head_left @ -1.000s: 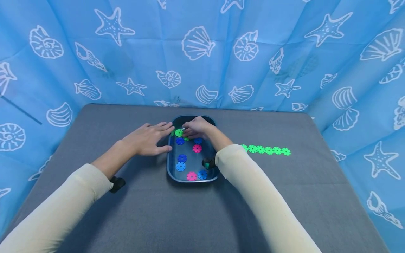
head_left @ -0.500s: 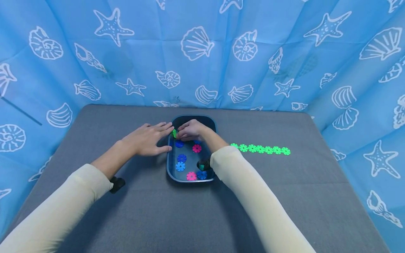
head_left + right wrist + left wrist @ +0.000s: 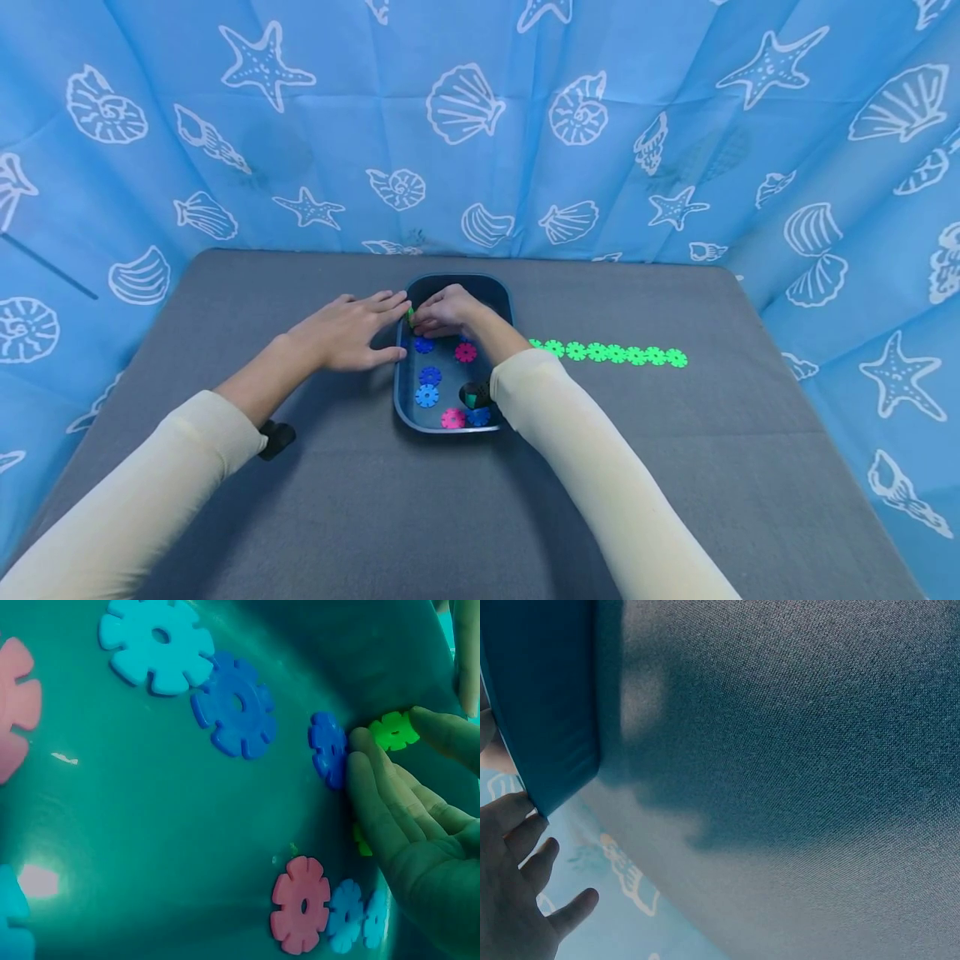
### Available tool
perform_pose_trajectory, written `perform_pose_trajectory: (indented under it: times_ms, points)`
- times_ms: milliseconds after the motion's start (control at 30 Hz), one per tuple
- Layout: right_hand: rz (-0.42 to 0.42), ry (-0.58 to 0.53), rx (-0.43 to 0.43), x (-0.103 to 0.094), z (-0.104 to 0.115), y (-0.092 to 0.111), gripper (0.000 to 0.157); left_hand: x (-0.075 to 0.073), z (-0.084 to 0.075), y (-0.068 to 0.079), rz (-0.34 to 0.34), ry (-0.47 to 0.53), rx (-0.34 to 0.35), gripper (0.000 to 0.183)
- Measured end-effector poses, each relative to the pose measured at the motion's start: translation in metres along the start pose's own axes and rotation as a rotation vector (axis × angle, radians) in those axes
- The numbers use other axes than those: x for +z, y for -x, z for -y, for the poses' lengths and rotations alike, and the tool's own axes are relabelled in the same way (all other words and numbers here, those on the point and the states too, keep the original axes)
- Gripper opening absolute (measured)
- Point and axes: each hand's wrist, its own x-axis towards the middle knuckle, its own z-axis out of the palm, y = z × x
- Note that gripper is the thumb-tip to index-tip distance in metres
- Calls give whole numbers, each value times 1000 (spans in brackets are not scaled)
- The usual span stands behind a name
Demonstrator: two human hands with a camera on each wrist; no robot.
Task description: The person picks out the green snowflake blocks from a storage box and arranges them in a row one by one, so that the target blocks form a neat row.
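In the head view my right hand (image 3: pixel 442 312) reaches into a dark blue tray (image 3: pixel 400 400) by its left wall. It pinches a green notched plastic disc (image 3: pixel 394 731) between thumb and fingertips, seen best in the right wrist view; the disc is tilted up against the wall. A dark blue disc (image 3: pixel 328 750) lies right beside these fingertips, and another green disc (image 3: pixel 363 838) is partly hidden behind the hand. My left hand (image 3: pixel 352 329) lies outside the tray with its fingers spread and fairly straight, fingertips right at the left rim.
Pink discs (image 3: pixel 466 352) and light blue discs (image 3: pixel 427 396) lie in the tray. To its right a row of several green discs (image 3: pixel 617 354) stretches along the grey cloth-covered table (image 3: pixel 337 517), partly hidden by my right arm. A blue shell-patterned curtain (image 3: pixel 480 167) hangs behind.
My right hand has moved left across the tray to the wall. The green disc has gone from lying face up to tilted on edge. The left hand has stayed put.
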Motion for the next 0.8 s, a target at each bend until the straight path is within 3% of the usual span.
perform_pose_trajectory:
  times_ms: [467, 800]
  points:
    - [-19, 21, -5, -3, 2, 2, 27, 0, -1, -1, -9, 1, 9, 79]
    - [-123, 73, -86, -8, 6, 7, 25, 1, -1, -1, -5, -13, 6, 81]
